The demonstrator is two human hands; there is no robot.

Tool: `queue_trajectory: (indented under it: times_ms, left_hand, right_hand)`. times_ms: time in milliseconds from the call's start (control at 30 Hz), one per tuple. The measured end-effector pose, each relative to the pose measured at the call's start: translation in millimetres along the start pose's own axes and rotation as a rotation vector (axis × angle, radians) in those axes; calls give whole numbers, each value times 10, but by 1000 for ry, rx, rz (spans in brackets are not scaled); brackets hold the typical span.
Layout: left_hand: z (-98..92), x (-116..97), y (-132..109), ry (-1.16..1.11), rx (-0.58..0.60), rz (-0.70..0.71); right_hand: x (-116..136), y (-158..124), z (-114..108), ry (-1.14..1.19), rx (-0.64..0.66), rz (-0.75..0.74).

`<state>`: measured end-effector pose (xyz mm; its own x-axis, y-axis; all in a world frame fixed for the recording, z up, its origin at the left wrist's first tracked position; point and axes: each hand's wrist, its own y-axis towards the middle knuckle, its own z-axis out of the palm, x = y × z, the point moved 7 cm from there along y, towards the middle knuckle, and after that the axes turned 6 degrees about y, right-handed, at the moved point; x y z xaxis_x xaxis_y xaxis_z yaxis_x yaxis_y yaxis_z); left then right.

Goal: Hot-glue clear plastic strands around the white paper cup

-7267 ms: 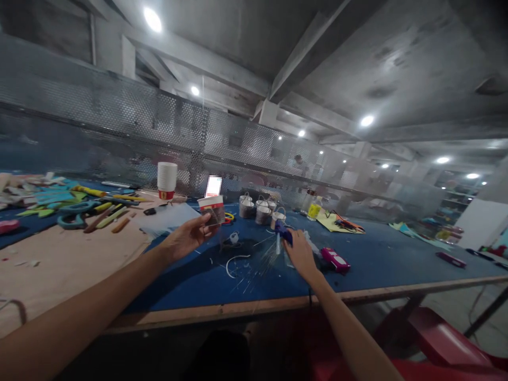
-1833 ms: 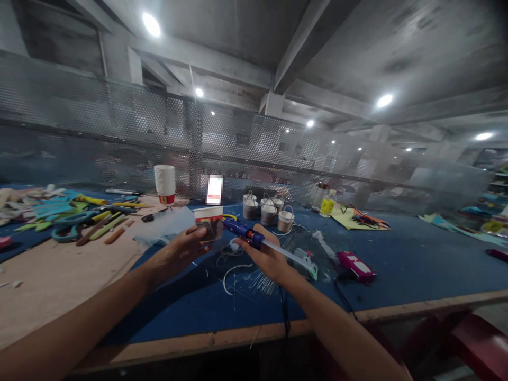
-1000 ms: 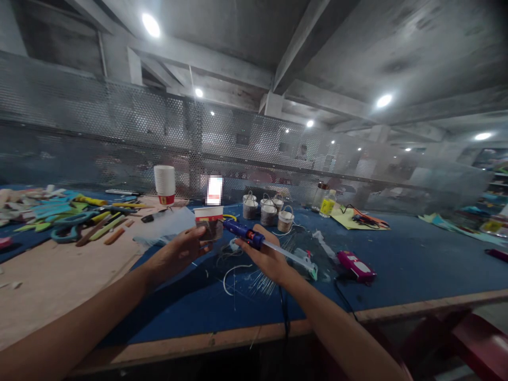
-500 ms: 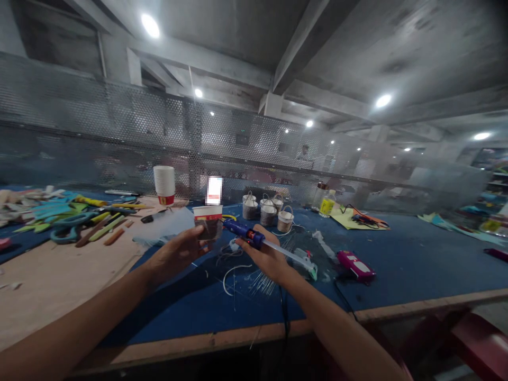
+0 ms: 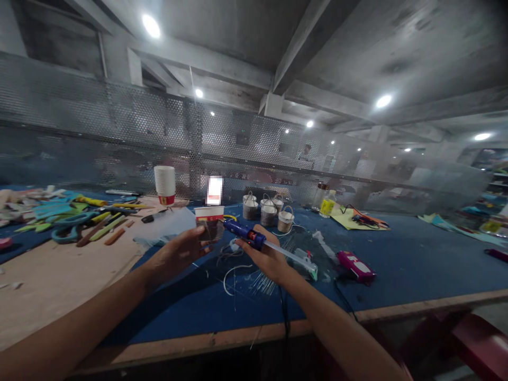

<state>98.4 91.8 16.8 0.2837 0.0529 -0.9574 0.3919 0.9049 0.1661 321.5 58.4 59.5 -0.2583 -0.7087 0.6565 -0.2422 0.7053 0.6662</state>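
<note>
My left hand (image 5: 180,253) grips a small paper cup (image 5: 210,222) with a white and red rim and a brown wrapped body, held above the blue table mat (image 5: 397,264). My right hand (image 5: 266,257) is closed round a blue glue gun (image 5: 243,231), its nozzle touching the cup's right side. A clear glue stick (image 5: 289,256) sticks out of the gun's back toward the right. The gun's black cord hangs over the table's front edge.
Three finished little cup baskets (image 5: 270,211) stand behind my hands. A stack of paper cups (image 5: 165,184) stands at the back left, with scissors and coloured foam scraps (image 5: 75,214) beside it. A pink glue gun (image 5: 355,265) lies right. A perforated metal screen (image 5: 119,127) borders the table.
Seven seconds ago my right hand reached down to the glue gun on the mat; it now holds the gun against the cup. Over the last second both hands barely moved.
</note>
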Motion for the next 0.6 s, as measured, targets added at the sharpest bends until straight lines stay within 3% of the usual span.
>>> queue_trajectory:
  times_ms: [600]
  left_hand:
    - [19,-26,-10,-46,2,-6]
  right_hand:
    - [-20,-5,7,21,-4,12]
